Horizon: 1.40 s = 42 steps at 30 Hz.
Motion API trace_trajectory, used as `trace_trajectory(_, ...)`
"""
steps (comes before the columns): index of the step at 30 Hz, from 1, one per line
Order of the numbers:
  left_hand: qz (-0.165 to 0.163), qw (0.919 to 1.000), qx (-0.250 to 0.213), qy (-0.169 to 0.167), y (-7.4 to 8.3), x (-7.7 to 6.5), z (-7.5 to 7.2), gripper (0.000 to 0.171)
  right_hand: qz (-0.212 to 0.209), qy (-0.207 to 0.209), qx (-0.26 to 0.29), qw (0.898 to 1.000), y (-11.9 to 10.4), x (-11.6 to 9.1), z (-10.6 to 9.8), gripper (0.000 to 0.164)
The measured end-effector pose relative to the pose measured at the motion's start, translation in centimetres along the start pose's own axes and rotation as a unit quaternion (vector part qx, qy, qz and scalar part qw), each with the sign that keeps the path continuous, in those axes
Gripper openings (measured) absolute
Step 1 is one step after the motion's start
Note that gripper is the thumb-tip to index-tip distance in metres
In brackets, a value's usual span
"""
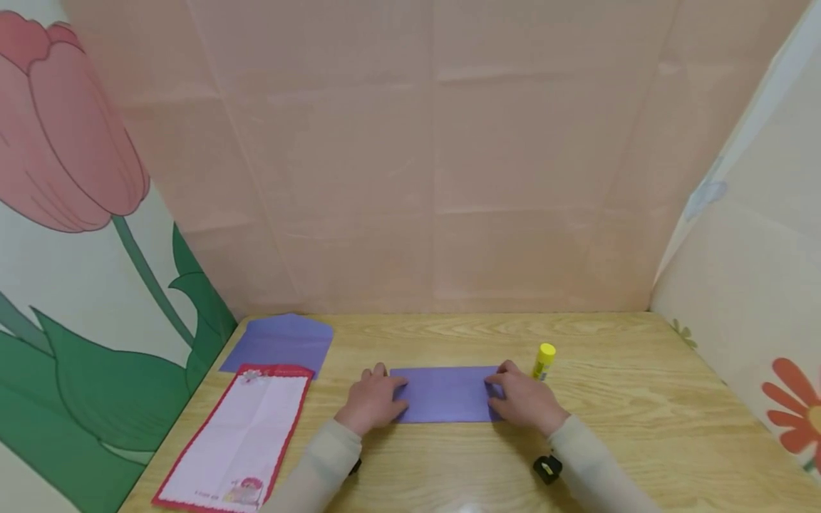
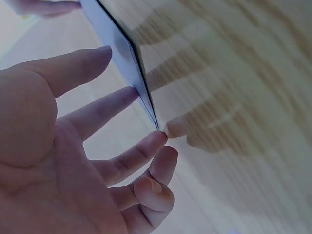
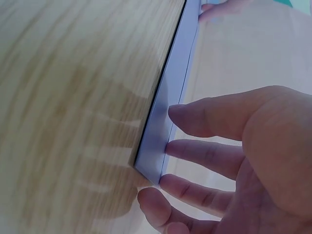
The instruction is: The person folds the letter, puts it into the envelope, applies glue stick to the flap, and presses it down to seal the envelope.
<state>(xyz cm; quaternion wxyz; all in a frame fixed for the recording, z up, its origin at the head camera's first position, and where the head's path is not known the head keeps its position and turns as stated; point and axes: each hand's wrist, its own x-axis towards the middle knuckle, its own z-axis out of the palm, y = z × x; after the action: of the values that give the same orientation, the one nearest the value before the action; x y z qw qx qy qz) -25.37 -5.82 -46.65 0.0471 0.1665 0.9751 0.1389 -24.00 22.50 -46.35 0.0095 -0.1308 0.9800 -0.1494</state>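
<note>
A folded purple paper [image 1: 445,394], shaped like an envelope, lies flat on the wooden table between both hands. My left hand [image 1: 375,400] rests at its left end, thumb and index fingertip touching it. At the right end, my right hand [image 1: 526,399] touches the paper the same way. In the left wrist view, the thumb and fingers of the left hand [image 2: 97,141] are spread along the paper edge [image 2: 119,53]. The right wrist view has the right hand [image 3: 229,156] with its fingertips on the paper [image 3: 163,112]. Neither hand grips it.
A yellow glue stick [image 1: 544,361] stands just beyond my right hand. On the left lie another purple paper [image 1: 279,342] with an angled top edge and a red-bordered white sheet [image 1: 240,434] overlapping it. A pinkish covering [image 1: 436,178] backs the table.
</note>
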Motion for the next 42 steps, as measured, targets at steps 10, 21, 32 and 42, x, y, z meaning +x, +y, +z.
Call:
trace_trajectory(10,0.012,0.9997,-0.005,0.021,0.8,0.2,0.8,0.045,-0.002,0.001,0.007,1.000,-1.1,0.2,0.7,0.035)
trace_trajectory(21,0.063,0.9980,0.010,-0.006,4.0,0.6,1.6,0.050,-0.055,-0.012,0.027,0.998,-4.8,1.2,2.3,0.033)
trace_trajectory(32,0.013,0.9997,0.016,0.014,2.7,0.2,0.8,0.041,-0.016,-0.009,0.004,1.000,-3.4,1.0,1.9,0.033)
trace_trajectory(42,-0.010,0.9994,0.015,0.030,0.5,0.1,0.7,0.040,0.008,0.010,-0.011,1.000,-1.2,0.6,1.0,0.034)
